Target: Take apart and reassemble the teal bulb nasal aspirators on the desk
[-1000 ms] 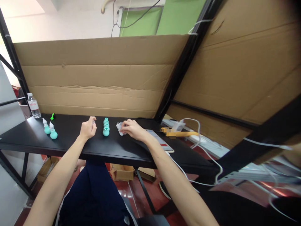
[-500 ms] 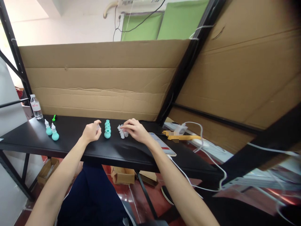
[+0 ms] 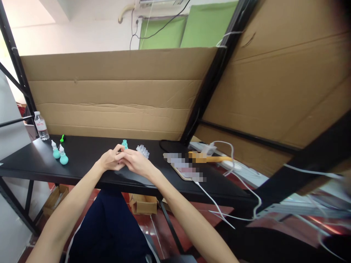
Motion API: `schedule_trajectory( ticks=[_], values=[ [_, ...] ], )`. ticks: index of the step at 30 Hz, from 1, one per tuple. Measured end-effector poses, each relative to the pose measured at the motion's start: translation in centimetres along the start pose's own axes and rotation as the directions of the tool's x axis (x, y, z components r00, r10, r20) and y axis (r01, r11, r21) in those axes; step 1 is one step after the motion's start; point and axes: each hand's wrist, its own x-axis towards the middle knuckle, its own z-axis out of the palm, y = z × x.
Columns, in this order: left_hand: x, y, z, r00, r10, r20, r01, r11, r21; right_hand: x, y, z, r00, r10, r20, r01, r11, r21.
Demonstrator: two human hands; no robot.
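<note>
My left hand and my right hand meet over the front of the black table, fingertips pressed together. Both are closed, and whatever lies between the fingers is hidden. Just behind them stands a row of teal squeeze bulbs, mostly covered by my hands. To the right of that row sits a cluster of small clear plastic pieces, close to my right hand but apart from it. Farther left are two teal bulbs with white nozzle tips, a rear one and a front one.
A water bottle stands at the table's left end, near a bright green item. On the right lie a tablet with a white cable and a yellow-handled object. A cardboard panel closes off the back.
My right hand has left the clear pieces and moved left to join my left hand. My left hand has shifted slightly right and down. The row of teal bulbs is now largely covered.
</note>
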Motion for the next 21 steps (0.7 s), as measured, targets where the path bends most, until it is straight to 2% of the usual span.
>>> schedule_trajectory(
  ticks=[4,6,8,9,11,13,14,16,21],
  values=[
    [0.2,0.2,1.0,0.999,0.032,-0.029,-0.032,0.999,-0.002,-0.2,0.2,-2.2,1.000,-0.030,0.005,0.028,0.981,0.194],
    [0.2,0.3,0.7,0.998,0.054,-0.033,-0.055,0.998,-0.014,-0.5,0.2,-3.6,0.999,0.028,0.021,-0.034,0.949,0.312],
    [0.2,0.3,0.1,0.998,0.046,-0.039,-0.048,0.997,-0.054,-1.1,0.4,-5.0,0.989,0.149,-0.007,-0.134,0.908,0.397],
    [0.3,0.2,-0.3,0.999,0.021,-0.049,-0.026,0.994,-0.102,-1.5,0.7,-5.7,0.972,0.231,-0.052,-0.190,0.891,0.413],
    [0.6,0.1,-0.8,0.994,-0.064,-0.090,0.041,0.972,-0.230,-2.4,1.8,-7.1,0.900,0.393,-0.187,-0.296,0.867,0.400],
    [1.1,0.0,-0.9,0.986,-0.047,-0.157,-0.011,0.938,-0.347,-3.4,3.3,-8.0,0.821,0.492,-0.289,-0.378,0.848,0.371],
    [1.4,-0.1,-0.8,0.983,-0.042,-0.176,-0.031,0.921,-0.389,-3.9,4.1,-8.2,0.802,0.517,-0.299,-0.407,0.839,0.361],
    [1.9,-0.2,-0.6,0.986,-0.031,-0.166,-0.045,0.898,-0.437,-5.0,5.7,-8.2,0.803,0.534,-0.265,-0.448,0.833,0.324],
    [2.6,-0.2,-0.5,0.984,-0.056,-0.167,-0.039,0.855,-0.518,-7.2,8.5,-6.9,0.869,0.492,-0.056,-0.481,0.865,0.145]
  ],
)
